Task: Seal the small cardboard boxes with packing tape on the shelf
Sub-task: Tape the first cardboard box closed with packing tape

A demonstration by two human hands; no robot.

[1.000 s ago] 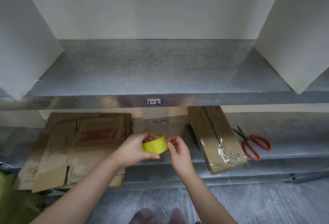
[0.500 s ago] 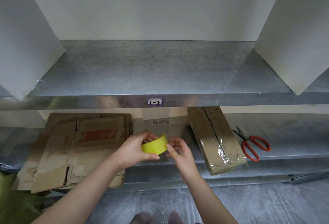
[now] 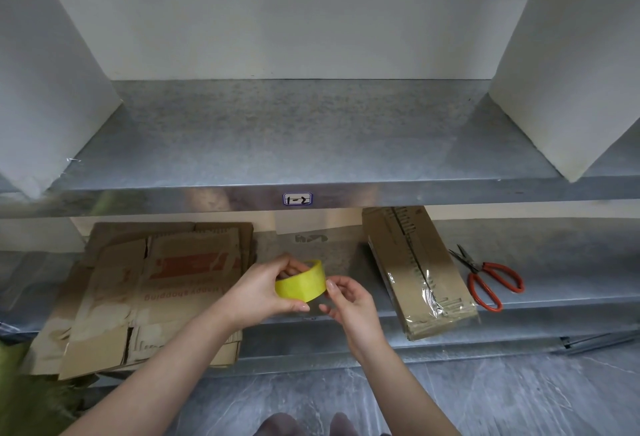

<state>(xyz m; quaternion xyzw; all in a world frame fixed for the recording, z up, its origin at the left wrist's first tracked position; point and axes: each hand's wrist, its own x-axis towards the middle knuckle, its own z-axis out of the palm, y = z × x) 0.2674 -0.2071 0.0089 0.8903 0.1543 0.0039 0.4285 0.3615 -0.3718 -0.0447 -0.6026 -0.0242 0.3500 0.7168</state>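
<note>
Tape roll (image 3: 300, 286) in left hand (image 3: 256, 292); right hand (image 3: 350, 304) perhaps touching.

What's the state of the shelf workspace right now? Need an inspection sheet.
Surface: lower metal shelf, holds the cardboard and the scissors.
Job's things: yellow tape roll, held above the shelf's front; flattened cardboard stack at the left; plastic-wrapped bundle of flat boxes at the right; no assembled box seen.
Clutter: red-handled scissors, right of the bundle.
Hands: left hand grips the roll; right hand has its thumb at the roll's rim, and a pinch on the tape end cannot be told.
Cables: nothing seen.
Surroundings: upper shelf with a label; white panels on both sides.
</note>
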